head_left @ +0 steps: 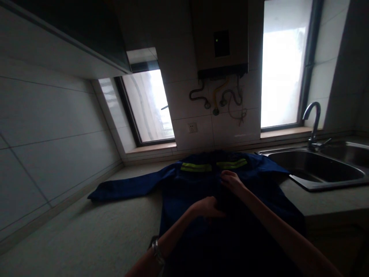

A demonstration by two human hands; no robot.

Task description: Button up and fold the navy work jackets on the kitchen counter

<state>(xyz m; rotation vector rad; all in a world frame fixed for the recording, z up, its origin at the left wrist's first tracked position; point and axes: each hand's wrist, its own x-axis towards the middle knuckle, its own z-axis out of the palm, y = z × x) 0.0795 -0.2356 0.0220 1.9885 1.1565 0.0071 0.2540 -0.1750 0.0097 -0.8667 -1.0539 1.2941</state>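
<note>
A dark blue work jacket (184, 192) with two yellow-green reflective strips lies spread on the counter, front side up. One sleeve stretches out to the left; the other reaches toward the sink. My right hand (232, 182) is closed in a pinch on the jacket's front, just below the strips near the middle line. Lower down and a little left, my left hand (206, 207) rests at the same front line, its fingers bent round the cloth. Deep shadow hides the fingertips and the lower part of the jacket. A bracelet (157, 250) circles my left wrist.
A steel sink (314, 186) with a curved tap (315, 123) is set into the counter (115, 234) at the right. A water heater (221, 38) with pipes hangs on the back wall between two windows. An overhead cabinet (72, 50) juts out at upper left.
</note>
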